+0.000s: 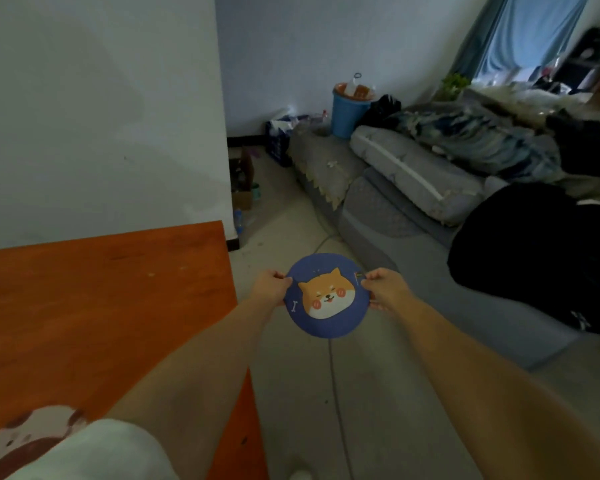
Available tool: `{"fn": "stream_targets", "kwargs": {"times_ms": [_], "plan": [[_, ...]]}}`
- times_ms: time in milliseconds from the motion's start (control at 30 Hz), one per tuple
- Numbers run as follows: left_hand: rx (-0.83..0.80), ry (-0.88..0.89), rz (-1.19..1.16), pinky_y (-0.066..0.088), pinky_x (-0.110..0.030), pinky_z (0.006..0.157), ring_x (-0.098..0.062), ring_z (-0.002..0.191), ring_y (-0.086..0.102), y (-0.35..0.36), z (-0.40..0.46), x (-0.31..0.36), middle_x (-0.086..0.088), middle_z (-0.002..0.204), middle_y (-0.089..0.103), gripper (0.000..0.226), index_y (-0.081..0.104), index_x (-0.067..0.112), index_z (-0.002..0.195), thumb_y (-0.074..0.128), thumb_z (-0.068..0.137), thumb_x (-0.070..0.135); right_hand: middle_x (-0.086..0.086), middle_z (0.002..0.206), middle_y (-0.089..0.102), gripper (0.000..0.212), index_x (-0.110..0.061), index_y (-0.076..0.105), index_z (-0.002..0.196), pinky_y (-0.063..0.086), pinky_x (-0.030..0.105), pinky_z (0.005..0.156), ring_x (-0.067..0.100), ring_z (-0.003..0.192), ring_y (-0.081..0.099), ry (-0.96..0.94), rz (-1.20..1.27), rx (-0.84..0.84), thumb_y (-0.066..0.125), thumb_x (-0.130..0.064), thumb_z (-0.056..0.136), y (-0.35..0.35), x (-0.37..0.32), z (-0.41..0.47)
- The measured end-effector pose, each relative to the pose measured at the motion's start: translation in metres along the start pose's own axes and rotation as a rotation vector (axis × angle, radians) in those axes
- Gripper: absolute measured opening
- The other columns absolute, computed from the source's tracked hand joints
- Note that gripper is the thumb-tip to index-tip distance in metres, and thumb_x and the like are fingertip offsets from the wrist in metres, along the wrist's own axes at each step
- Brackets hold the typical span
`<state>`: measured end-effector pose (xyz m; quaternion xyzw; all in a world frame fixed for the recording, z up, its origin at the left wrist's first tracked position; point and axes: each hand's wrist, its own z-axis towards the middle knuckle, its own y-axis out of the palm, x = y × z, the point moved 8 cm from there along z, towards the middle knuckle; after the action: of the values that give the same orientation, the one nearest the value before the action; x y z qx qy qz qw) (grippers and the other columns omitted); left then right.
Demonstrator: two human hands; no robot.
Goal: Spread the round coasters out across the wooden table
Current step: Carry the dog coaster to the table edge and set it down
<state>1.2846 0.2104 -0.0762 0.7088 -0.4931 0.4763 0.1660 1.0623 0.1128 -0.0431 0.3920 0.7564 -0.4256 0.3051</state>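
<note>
A round blue coaster (327, 296) with an orange cartoon dog face is held in the air over the grey floor, to the right of the wooden table (101, 306). My left hand (270, 285) pinches its left edge and my right hand (385, 287) pinches its right edge. I cannot tell whether more coasters are stacked beneath it. At the bottom left a second coaster (25, 438), white and brown with a cartoon animal, lies on the table, partly hidden by my left sleeve.
The orange-brown table reaches the white wall (97, 116) at the left. A grey sofa (413, 216) piled with bedding and a black garment (541, 258) fills the right. A blue bin (347, 110) stands at the back. A thin cable (333, 368) runs along the floor.
</note>
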Motion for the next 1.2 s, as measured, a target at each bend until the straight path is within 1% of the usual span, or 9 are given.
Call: {"fn": "stream_targets", "kwargs": {"times_ms": [200,267,467,567,800,933,1033,1100,1200], "plan": [[0.099,-0.064,-0.095,0.051,-0.041,0.089,-0.027,0.088,0.056,-0.002,0.047,0.039,-0.006,0.077,0.054,0.031,0.043,0.016,0.067,0.052,0.097,0.012,0.019,0.094,0.056,0.03,-0.013,0.044,0.066,0.052,0.054,0.094,0.028,0.088,0.055,-0.034,-0.085,-0.135,0.058,-0.008,0.092,0.012,-0.057,0.088],[0.197,-0.088,-0.083,0.051,-0.04,0.085,-0.023,0.074,0.056,-0.02,0.061,0.038,-0.005,0.071,0.051,0.034,0.042,0.015,0.064,0.053,0.096,0.01,0.019,0.089,0.055,0.027,-0.012,0.045,0.068,0.051,0.054,0.092,0.028,0.086,0.054,-0.06,-0.114,-0.228,0.06,-0.009,0.091,0.04,-0.073,0.113],[0.526,-0.173,-0.13,0.048,-0.034,0.061,-0.026,0.065,0.051,-0.083,0.057,0.017,-0.006,0.067,0.05,0.035,0.043,0.015,0.063,0.055,0.095,0.011,0.014,0.094,0.058,0.029,-0.017,0.043,0.068,0.054,0.044,0.085,0.028,0.086,0.056,-0.147,-0.305,-0.545,0.059,-0.017,0.092,0.147,-0.124,0.158],[0.675,-0.238,-0.257,0.049,-0.042,0.078,-0.031,0.076,0.049,-0.099,0.032,-0.005,-0.009,0.074,0.05,0.032,0.043,0.014,0.067,0.053,0.097,0.012,0.009,0.085,0.059,0.03,-0.017,0.044,0.068,0.053,0.041,0.08,0.026,0.079,0.057,-0.227,-0.403,-0.707,0.06,-0.018,0.092,0.198,-0.144,0.148],[1.005,-0.413,-0.507,0.05,-0.054,0.094,-0.03,0.084,0.046,-0.119,-0.046,-0.082,-0.009,0.07,0.044,0.037,0.04,0.015,0.063,0.053,0.096,0.006,0.015,0.093,0.058,0.029,-0.017,0.046,0.066,0.055,0.05,0.089,0.03,0.087,0.055,-0.461,-0.705,-1.034,0.057,-0.012,0.093,0.306,-0.139,0.075],[1.129,-0.494,-0.618,0.049,-0.047,0.082,-0.03,0.072,0.047,-0.131,-0.074,-0.124,-0.012,0.069,0.044,0.037,0.039,0.013,0.062,0.055,0.095,0.005,0.013,0.081,0.055,0.027,-0.016,0.046,0.068,0.047,0.038,0.071,0.027,0.073,0.051,-0.567,-0.813,-1.182,0.056,-0.011,0.093,0.36,-0.127,0.034],[1.19,-0.554,-0.661,0.044,-0.038,0.074,-0.022,0.056,0.042,-0.14,-0.081,-0.143,-0.01,0.064,0.042,0.04,0.037,0.012,0.06,0.054,0.095,0.004,0.015,0.093,0.056,0.016,-0.01,0.047,0.08,0.05,0.044,0.08,0.026,0.085,0.051,-0.579,-0.902,-1.244,0.054,-0.012,0.094,0.389,-0.116,0.022],[1.204,-0.586,-0.675,0.045,-0.039,0.074,-0.021,0.057,0.041,-0.143,-0.081,-0.15,-0.01,0.065,0.041,0.04,0.035,0.013,0.06,0.054,0.095,0.005,0.016,0.097,0.054,0.012,-0.008,0.045,0.086,0.051,0.052,0.091,0.025,0.087,0.049,-0.577,-0.937,-1.272,0.053,-0.011,0.094,0.405,-0.109,0.02],[1.213,-0.652,-0.687,0.045,-0.039,0.075,-0.022,0.059,0.04,-0.143,-0.084,-0.163,-0.01,0.065,0.04,0.041,0.034,0.015,0.061,0.053,0.095,0.005,0.015,0.097,0.053,0.014,-0.009,0.044,0.084,0.051,0.051,0.092,0.025,0.087,0.048,-0.571,-0.992,-1.293,0.054,-0.01,0.094,0.421,-0.098,0.015]]}}
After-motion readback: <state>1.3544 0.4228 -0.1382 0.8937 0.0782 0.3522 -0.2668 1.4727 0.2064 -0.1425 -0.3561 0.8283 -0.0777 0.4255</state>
